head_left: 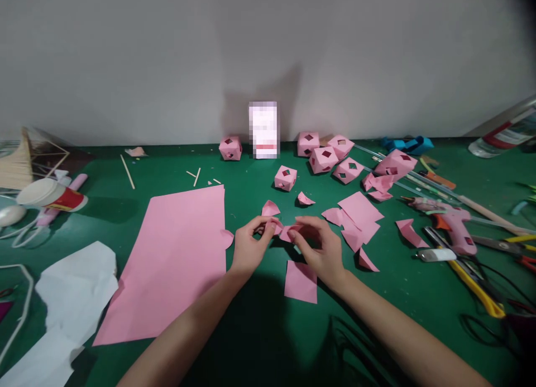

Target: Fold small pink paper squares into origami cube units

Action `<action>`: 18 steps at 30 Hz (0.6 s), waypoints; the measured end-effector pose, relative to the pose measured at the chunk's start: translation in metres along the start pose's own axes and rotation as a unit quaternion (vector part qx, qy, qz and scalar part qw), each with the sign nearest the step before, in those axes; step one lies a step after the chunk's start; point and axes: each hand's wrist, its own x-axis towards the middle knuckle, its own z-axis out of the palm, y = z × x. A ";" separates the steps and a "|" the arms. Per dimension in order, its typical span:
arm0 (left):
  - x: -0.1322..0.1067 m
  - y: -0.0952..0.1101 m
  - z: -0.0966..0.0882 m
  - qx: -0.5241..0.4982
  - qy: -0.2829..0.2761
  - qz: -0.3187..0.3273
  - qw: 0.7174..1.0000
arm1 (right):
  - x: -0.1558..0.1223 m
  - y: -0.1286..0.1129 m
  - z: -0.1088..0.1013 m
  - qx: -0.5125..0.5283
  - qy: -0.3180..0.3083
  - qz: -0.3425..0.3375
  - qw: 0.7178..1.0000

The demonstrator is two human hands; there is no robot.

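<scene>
Between my two hands is a small folded piece of pink paper (285,233), pinched at both ends above the green table. My left hand (252,243) grips its left end between thumb and fingers. On the other end, my right hand (320,246) has thumb and forefinger closed. Below lies a flat pink paper square (298,283), partly under my right hand. Just beyond my left fingers rests a curled pink scrap (270,208). A large pink sheet (180,253) spreads to the left. Several loose pink squares (363,211) lie right of my right hand.
Several folded pink paper boxes with diamond holes (322,159) stand by the wall, near a bright pixelated screen (263,130). At right are a pink glue gun (458,230), a yellow cutter (481,292), scissors (498,244) and a bottle (502,133). A paper cup (52,196) lies left.
</scene>
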 end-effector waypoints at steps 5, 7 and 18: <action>-0.002 0.006 -0.001 0.005 -0.016 0.012 1.000 | 0.004 -0.001 -0.001 -0.048 -0.031 -0.031 0.998; -0.003 0.008 -0.002 0.002 -0.034 0.021 0.999 | 0.007 -0.001 -0.003 -0.073 -0.031 -0.034 0.996; -0.006 0.009 -0.007 -0.006 -0.144 0.050 0.988 | 0.009 0.006 -0.002 -0.051 -0.024 0.044 0.997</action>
